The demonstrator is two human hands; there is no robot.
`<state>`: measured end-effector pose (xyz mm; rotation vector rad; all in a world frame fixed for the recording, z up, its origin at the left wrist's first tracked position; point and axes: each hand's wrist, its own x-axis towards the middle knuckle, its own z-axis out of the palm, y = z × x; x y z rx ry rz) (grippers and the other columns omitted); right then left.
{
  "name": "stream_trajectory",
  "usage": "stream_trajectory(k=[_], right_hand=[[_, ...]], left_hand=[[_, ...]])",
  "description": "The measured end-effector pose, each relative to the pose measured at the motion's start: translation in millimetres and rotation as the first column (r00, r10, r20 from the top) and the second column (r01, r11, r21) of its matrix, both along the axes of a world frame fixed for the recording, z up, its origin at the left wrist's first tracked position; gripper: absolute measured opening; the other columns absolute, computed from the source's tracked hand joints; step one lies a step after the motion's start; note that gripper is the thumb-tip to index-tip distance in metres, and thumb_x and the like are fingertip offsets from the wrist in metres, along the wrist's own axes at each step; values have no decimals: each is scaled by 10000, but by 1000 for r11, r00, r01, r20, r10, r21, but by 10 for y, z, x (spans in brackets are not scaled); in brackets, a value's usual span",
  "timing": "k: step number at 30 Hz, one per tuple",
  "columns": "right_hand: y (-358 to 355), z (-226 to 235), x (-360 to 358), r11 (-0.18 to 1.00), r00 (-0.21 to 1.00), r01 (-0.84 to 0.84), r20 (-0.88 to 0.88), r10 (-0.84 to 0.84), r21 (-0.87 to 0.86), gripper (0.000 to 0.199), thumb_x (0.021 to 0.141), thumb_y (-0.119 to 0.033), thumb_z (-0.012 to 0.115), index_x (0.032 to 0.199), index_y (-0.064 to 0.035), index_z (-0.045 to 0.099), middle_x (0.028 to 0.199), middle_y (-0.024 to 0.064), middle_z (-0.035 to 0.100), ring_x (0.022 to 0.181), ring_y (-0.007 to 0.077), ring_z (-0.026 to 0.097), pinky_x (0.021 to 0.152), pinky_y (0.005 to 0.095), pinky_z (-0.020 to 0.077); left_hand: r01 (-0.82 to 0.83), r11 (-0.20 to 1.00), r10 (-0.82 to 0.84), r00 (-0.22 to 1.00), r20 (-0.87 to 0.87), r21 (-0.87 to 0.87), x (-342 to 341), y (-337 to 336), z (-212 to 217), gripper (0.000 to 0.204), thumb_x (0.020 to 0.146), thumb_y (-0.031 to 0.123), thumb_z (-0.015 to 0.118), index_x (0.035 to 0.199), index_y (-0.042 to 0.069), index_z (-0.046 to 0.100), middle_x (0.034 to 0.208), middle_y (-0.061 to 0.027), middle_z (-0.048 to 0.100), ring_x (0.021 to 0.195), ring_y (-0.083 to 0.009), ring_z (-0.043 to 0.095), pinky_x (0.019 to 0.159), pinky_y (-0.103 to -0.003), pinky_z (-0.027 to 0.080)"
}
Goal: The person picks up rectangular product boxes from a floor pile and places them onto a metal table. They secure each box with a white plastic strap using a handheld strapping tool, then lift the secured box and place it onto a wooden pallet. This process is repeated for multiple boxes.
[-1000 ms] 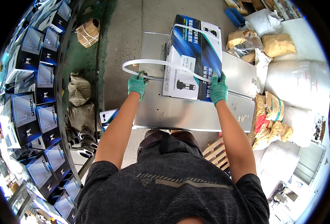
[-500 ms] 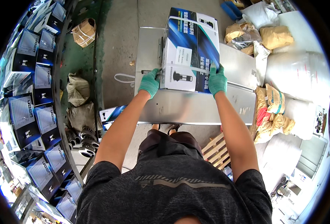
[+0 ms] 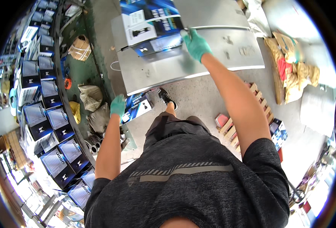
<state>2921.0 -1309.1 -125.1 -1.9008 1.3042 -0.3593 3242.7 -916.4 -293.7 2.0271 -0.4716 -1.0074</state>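
Note:
A blue, white and black carton (image 3: 156, 22) bound with white strapping rests on the metal-topped table (image 3: 228, 53), its top cut off by the upper edge of the view. My right hand (image 3: 197, 45), in a green glove, is at the carton's near right corner with thumb and fingers apart; whether it still touches is hard to tell. Away from the table, my green-gloved left hand (image 3: 117, 106) hangs low with its fingers loosely apart and nothing visible in it. Just right of it, below the table edge, is a smaller blue and white box (image 3: 137, 107).
Rows of printed cartons (image 3: 57, 121) line the left. Sacks (image 3: 91, 97) and a strapped brown bundle (image 3: 80, 48) lie on the green floor. A wooden pallet (image 3: 228, 129) stands right of my legs, with brown bags (image 3: 301, 76) farther right.
Both hands held the carton's sides before. My left hand has come off it and dropped left and nearer; the right has opened at the corner. My view has shifted and turned.

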Motion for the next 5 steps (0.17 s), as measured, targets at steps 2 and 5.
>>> stream_trajectory(k=[2,5], right_hand=[[488,-59,-767,987,986,-4,-165,31,158,626,1031,-461,456,1507,-54,435,1420,183,588,1300,398,546,1095,458,434],[1123,-639,-1783,979,973,9,-227,39,204,567,1026,-446,470,1428,-51,535,1385,184,619,1266,385,587,1085,464,452]], left_hand=[[-74,985,108,967,-230,153,-293,321,73,253,1017,200,619,1245,99,661,1046,-34,705,814,-166,677,670,-297,547],[-63,949,134,967,-215,308,-706,866,110,263,976,184,632,1220,94,667,1022,-63,709,749,-207,679,616,-374,557]])
